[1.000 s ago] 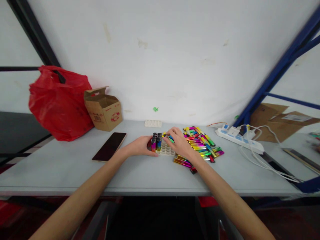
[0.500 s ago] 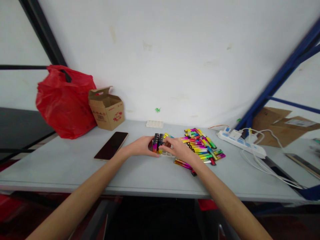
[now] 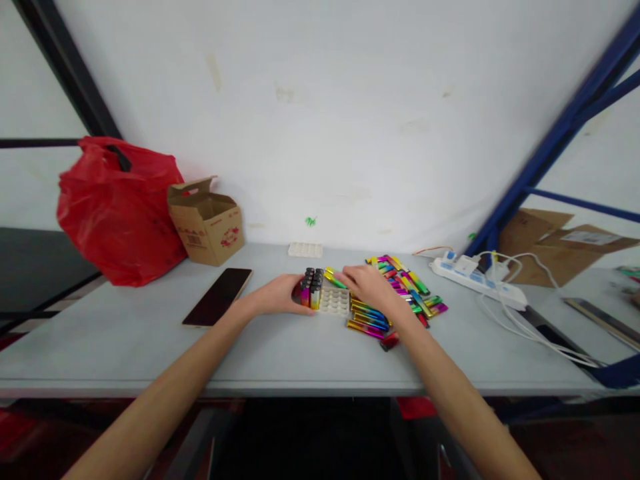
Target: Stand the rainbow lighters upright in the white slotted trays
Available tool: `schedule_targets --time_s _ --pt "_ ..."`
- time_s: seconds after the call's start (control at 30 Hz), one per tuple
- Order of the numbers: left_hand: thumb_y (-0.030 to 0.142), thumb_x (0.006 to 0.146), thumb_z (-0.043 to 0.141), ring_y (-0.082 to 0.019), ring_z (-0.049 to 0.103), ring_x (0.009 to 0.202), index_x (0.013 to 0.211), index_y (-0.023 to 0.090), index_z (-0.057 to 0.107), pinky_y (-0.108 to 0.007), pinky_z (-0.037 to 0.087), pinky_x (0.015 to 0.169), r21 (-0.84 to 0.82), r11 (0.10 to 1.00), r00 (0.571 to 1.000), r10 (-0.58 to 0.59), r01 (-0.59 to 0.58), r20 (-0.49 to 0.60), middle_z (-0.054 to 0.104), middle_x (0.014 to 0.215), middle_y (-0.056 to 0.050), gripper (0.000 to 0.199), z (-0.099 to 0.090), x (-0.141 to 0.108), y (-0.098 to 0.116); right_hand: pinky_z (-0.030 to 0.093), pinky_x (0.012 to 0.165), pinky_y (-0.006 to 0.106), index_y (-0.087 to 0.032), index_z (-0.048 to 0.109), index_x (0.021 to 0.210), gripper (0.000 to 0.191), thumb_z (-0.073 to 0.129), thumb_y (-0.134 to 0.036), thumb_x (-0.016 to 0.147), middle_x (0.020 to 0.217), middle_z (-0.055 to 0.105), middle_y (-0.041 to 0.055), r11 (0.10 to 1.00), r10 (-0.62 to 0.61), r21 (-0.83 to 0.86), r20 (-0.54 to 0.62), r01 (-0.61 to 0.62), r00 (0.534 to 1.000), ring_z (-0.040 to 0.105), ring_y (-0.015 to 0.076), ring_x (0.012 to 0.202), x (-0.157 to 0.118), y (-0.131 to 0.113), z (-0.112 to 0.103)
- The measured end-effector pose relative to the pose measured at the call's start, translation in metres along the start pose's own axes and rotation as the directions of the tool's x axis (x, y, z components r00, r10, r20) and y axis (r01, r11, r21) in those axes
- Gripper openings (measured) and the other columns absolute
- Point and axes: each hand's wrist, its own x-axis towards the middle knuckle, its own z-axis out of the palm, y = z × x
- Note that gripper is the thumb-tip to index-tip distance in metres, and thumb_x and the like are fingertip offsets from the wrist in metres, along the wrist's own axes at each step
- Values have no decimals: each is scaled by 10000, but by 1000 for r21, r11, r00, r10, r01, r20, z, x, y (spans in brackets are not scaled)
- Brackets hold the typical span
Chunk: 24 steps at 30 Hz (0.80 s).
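Observation:
A small off-white tray with rows of round pockets (image 3: pixel 336 301) lies on the table. Two rows of upright lighters (image 3: pixel 311 288), black-topped with shiny coloured bodies, fill its left end. My left hand (image 3: pixel 283 295) is closed around that end, thumb in front and fingers behind, partly hidden by the lighters. Just right of the tray, my right hand (image 3: pixel 369 288) has its fingers curled at a yellow-green lighter (image 3: pixel 334 277) lying behind the tray; the fingertips cover its right end. Beneath and beyond this hand spreads a loose pile of metallic rainbow lighters (image 3: pixel 413 290).
Against the wall lies another off-white tray (image 3: pixel 305 250). On the left are a dark phone (image 3: pixel 219 298), an open cardboard box (image 3: pixel 210 230) and a red plastic bag (image 3: pixel 120 220). A power strip (image 3: pixel 477 283) with white cables lies right, near a flattened carton (image 3: pixel 545 243).
My right hand has moved off the upright lighters to the right, uncovering the tray's bare pockets, and its fingers have come to the yellow-green lighter. My left hand stays at the tray.

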Motion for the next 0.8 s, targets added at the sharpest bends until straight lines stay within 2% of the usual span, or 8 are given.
schedule_targets --time_s 0.07,0.2,0.23,0.33,0.4,0.47,0.67,0.8 --pt "676 623 785 -311 684 972 1126 174 681 -361 522 835 10 1000 1000 -15 15 9 748 1117 -92 719 -2 0 0 382 705 277 -193 675 887 334 473 -411 1039 794 683 70 995 82 -51 -45 -84 996 600 182 728 -3 24 -14" --pt "684 625 769 -315 688 949 1081 180 696 -360 523 812 37 998 998 -55 55 8 759 1082 -87 684 -4 -2 0 452 843 290 -155 719 1019 179 560 -222 969 987 730 115 955 252 -153 -25 -252 968 649 202 908 -19 78 -41" --pt "685 625 767 -316 688 952 1079 182 695 -360 522 815 40 998 998 -55 55 7 759 1084 -85 680 -4 -2 1 461 854 291 -150 733 1021 181 572 -179 944 1014 737 122 938 305 -170 -4 -301 952 657 204 927 -24 89 -47" --pt "700 636 754 -315 690 940 1066 181 689 -358 522 798 54 998 999 -47 46 13 759 1077 -88 678 -4 -2 1 490 835 283 -191 773 1037 247 622 -111 859 1035 765 83 904 421 -166 189 -394 887 685 210 931 -39 109 -58" --pt "717 642 743 -316 692 925 1044 179 684 -352 520 765 70 996 999 -51 49 19 760 1053 -90 675 -4 -2 2 504 815 273 -226 777 1092 322 651 -107 821 1051 773 54 896 444 -148 286 -418 849 696 210 920 -44 112 -60" --pt "723 646 738 -318 691 925 1031 181 682 -346 517 743 75 996 998 -56 55 21 759 1042 -88 667 -5 -2 3 510 784 267 -242 775 1126 350 688 -145 802 1037 776 46 893 449 -140 311 -427 838 700 210 889 -44 111 -59" --pt "729 616 754 -330 686 925 1047 170 691 -374 517 782 79 996 999 -50 50 1 752 1047 -106 709 -6 -2 4 503 738 272 -228 797 1013 266 771 -215 749 974 776 46 904 426 -103 296 -415 855 693 216 851 -38 103 -54" --pt "746 623 744 -335 683 943 1060 162 681 -374 516 786 108 992 998 -61 61 0 746 1065 -118 732 -5 -2 3 499 743 274 -196 786 931 128 724 -215 820 921 776 58 911 411 -74 275 -407 869 698 212 847 -37 102 -55"
